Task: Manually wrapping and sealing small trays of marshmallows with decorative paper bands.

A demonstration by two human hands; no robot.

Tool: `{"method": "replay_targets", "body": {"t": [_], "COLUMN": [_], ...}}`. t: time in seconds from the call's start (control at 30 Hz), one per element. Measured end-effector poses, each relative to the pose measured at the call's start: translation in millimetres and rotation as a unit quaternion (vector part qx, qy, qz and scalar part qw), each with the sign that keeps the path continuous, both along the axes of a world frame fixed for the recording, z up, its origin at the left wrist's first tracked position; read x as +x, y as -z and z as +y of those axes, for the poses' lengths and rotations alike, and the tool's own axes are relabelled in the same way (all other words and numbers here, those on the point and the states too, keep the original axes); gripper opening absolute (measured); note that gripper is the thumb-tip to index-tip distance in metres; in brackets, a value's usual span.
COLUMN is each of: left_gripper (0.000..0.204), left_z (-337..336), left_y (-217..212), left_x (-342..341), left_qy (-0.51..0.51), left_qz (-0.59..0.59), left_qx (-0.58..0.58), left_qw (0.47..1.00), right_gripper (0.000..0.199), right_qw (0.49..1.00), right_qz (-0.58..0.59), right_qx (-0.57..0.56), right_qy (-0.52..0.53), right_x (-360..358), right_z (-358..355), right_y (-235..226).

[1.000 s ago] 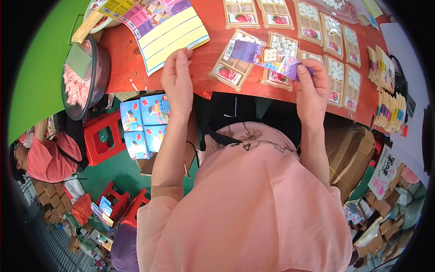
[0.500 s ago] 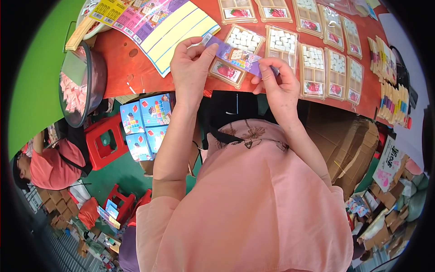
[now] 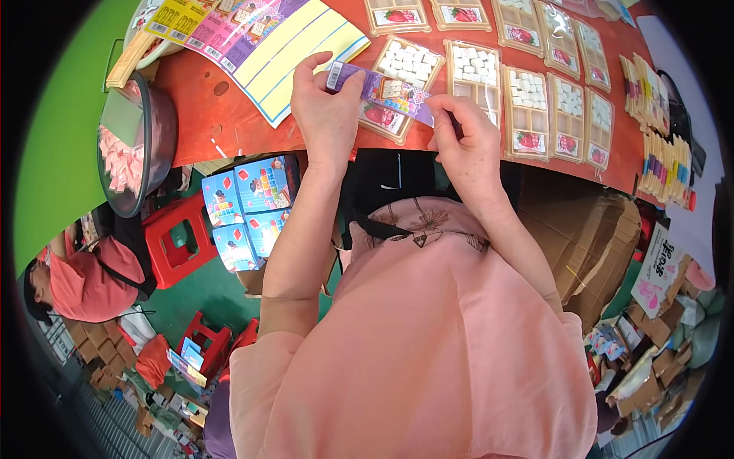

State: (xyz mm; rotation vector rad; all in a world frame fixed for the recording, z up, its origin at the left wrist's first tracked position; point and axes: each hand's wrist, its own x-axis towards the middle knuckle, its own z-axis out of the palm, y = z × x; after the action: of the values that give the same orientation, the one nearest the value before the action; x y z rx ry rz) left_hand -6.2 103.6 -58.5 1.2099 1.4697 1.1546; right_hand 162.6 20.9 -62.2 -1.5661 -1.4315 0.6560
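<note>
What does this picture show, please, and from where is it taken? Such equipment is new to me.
No robot works here: you see a person's bare left hand and right hand. A wide fisheye camera on the person's head looks down, so straight edges bend toward the rim. On the red table lie tan compartment trays with small white pieces and strawberry cards, a striped yellow sheet and colour-banded sticks. Both hands hold a purple printed strip, which overlaps one tray in this view.
</note>
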Motion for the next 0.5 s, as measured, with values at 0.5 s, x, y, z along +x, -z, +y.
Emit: {"method": "replay_targets", "body": {"t": [0.5], "left_gripper": [0.042], "left_z": [3], "left_y": [-4], "left_x": [7], "left_qy": [-0.013], "left_qz": [0.031], "left_qx": [-0.016], "left_qw": [0.999], "right_gripper": [0.022], "right_qw": [0.989], "right_qz": [-0.147], "right_qx": [0.018], "right_qy": [-0.014], "right_x": [-3], "right_z": [1], "right_y": [-18]}}
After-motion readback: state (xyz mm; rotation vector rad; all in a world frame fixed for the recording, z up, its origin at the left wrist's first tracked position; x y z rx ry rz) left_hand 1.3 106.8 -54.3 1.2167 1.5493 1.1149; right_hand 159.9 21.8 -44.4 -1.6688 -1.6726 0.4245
